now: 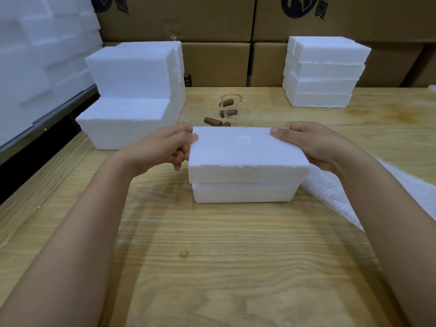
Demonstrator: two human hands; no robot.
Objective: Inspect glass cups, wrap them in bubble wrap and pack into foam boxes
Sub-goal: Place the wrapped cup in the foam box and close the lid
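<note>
White foam box (245,159), brown-handled glass cups (226,112), wood-grain table (212,256).

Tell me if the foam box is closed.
Not fully shut: left hand and right hand hold the lid overhanging the base.

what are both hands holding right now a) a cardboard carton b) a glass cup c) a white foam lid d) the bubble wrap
C: the left hand and right hand grip opposite ends of the foam lid, held over the foam base.
</note>
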